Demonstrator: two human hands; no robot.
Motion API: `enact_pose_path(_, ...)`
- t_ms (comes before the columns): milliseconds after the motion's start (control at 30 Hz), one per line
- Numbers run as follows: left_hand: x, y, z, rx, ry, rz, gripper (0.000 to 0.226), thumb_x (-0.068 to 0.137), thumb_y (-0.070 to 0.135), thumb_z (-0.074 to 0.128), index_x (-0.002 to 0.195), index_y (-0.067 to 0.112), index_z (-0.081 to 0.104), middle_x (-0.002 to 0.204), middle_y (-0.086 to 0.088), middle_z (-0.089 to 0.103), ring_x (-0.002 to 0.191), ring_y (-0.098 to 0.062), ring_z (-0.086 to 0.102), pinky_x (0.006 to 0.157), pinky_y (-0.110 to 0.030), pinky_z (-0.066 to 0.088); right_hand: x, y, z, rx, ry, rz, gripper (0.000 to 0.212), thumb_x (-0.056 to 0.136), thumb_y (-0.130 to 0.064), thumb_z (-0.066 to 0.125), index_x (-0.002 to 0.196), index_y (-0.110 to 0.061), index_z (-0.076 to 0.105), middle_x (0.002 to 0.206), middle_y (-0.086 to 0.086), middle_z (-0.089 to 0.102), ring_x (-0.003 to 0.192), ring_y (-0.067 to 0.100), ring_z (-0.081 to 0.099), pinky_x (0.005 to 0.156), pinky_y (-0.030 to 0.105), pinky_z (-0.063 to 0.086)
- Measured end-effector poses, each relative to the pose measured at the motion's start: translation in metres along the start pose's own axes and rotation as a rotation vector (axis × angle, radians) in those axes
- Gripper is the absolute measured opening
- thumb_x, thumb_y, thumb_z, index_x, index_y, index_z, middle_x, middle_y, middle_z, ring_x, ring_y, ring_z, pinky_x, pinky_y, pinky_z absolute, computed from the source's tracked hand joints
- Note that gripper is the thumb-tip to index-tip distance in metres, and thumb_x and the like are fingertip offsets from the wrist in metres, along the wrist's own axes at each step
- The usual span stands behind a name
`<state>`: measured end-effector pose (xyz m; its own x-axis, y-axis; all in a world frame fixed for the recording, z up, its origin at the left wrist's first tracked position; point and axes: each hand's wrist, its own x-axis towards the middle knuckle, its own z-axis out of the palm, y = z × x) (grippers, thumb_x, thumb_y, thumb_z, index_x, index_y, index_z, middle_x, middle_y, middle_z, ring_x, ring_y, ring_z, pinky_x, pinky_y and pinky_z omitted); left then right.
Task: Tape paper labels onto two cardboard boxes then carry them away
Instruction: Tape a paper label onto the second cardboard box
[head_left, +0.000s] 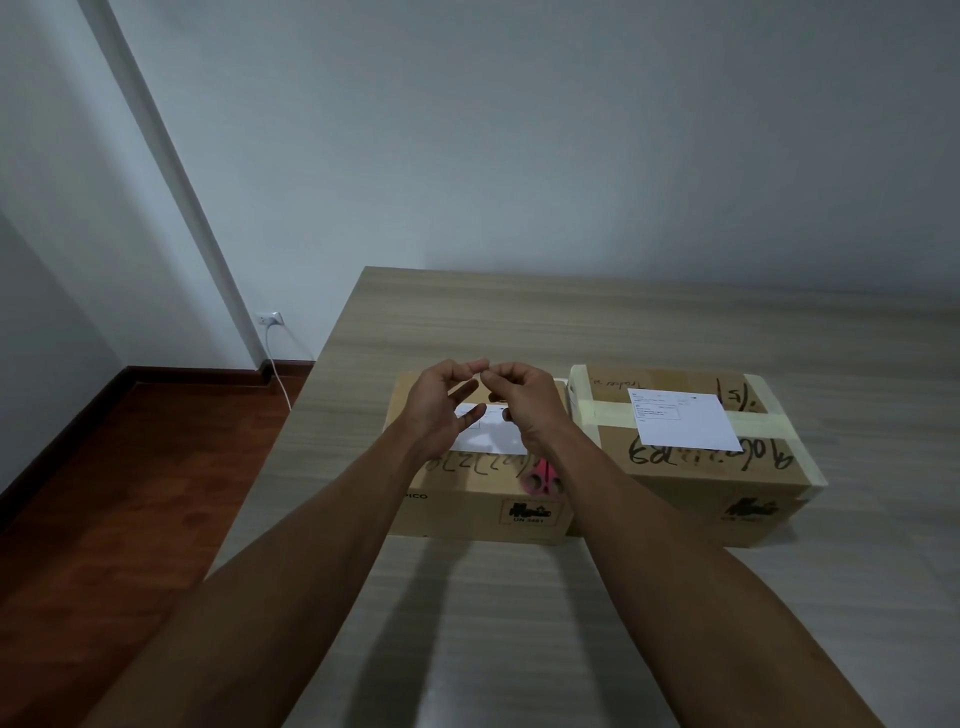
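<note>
While a paper label (485, 434) lies loose on the left box (467, 499), both hands hover just above it, the left hand (441, 405) and right hand (524, 405) meeting at the fingertips, seemingly pinching clear tape, though I cannot tell. Pink scissors (540, 480) rest on that box; the other labelled box (691, 452) touches its right side. Taping looks underway; next, press a strip across the label's edge.

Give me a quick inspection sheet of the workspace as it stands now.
Surface: wooden table, against the wall.
Job's things: left box and right box side by side, a paper label lying on each: left label, right label. Whether either is taped cannot be told.
Clutter: pink scissors on the left box.
Grippers: left hand and right hand raised over the left box, fingertips meeting; anything pinched between them cannot be told.
Cables: white cable plugged into the wall socket.
Surroundings: pale walls, dark wooden floor.
</note>
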<state>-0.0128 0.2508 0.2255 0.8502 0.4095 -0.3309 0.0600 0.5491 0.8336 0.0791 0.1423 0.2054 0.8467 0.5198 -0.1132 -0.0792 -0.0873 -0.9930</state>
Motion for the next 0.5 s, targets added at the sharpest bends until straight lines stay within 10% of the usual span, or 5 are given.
enact_pose_path(300,0.002,-0.020,-0.005,0.264,0.041,0.070,0.051,0.085,0.008,0.048,0.122,0.035,0.069,0.129,-0.006,0.058,0.119,-0.019,0.055,0.084,-0.035,0.055,0.005,-0.004,-0.006,-0.127,-0.029,0.100,0.013,0.094,-0.021,0.069,0.090,-0.010,0.075,0.081,0.001,0.068,0.074,0.011,0.063,0.068,0.031,0.043)
enact_pose_path(500,0.005,-0.051,-0.026,0.942,-0.008,0.321,0.073,0.096,0.006,0.054,0.155,0.044,0.034,0.169,-0.004,-0.011,0.142,-0.035,0.038,0.087,-0.028,0.046,0.014,-0.010,-0.022,-0.284,-0.063,0.162,0.019,0.084,-0.019,0.070,0.078,-0.001,0.068,0.073,0.009,0.065,0.067,0.017,0.060,0.055,0.028,0.036)
